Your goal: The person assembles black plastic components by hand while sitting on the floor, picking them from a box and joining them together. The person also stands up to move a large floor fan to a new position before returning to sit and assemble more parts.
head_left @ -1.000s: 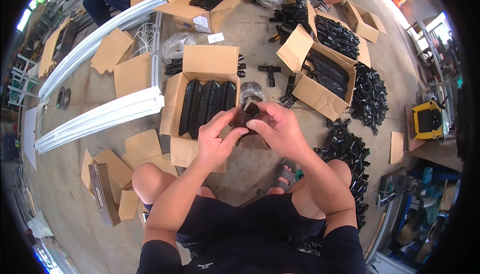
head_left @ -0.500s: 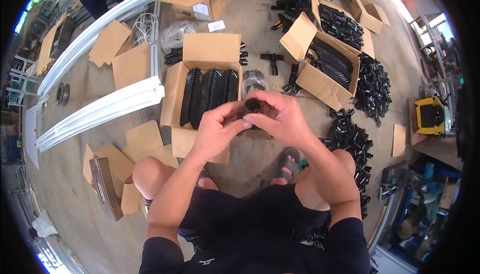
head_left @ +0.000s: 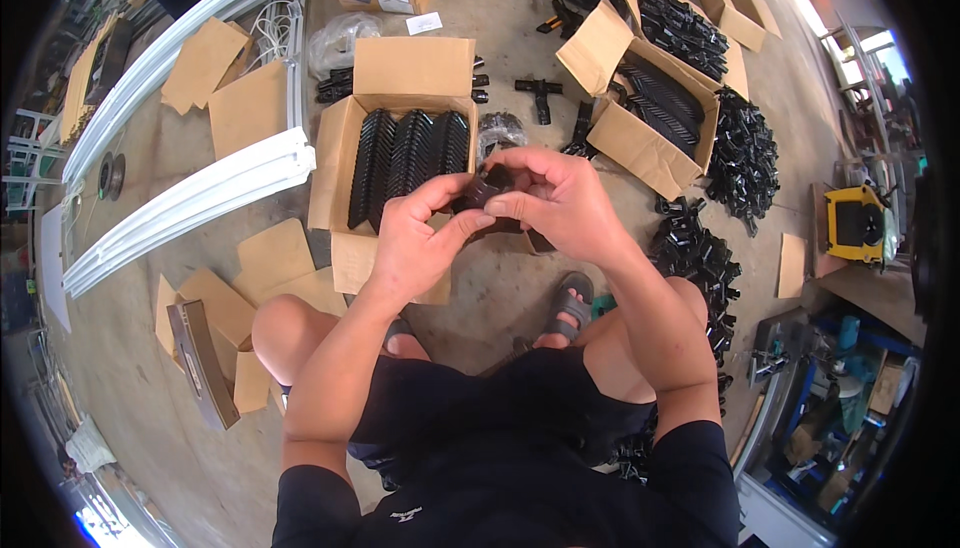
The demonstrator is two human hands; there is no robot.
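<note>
Between both hands, in front of my body, is a black tubular pipe fitting. My left hand pinches its left side with thumb and fingers. My right hand curls around the other side, its thumb close to the left thumb. Fingers cover much of the fitting, so its full shape is hidden. Just beyond my left hand stands an open cardboard box with rows of stacked black parts inside. A clear plastic-wrapped bundle lies just past my fingertips.
A black T-shaped fitting lies on the concrete floor. Another open box and heaps of black fittings are at right. White metal profiles and loose cardboard lie at left. A yellow-framed item stands far right.
The fitting has tilted in my fingers; its round open end faced up before and now shows less plainly. My view has shifted slightly, and both hands sit a little higher in it.
</note>
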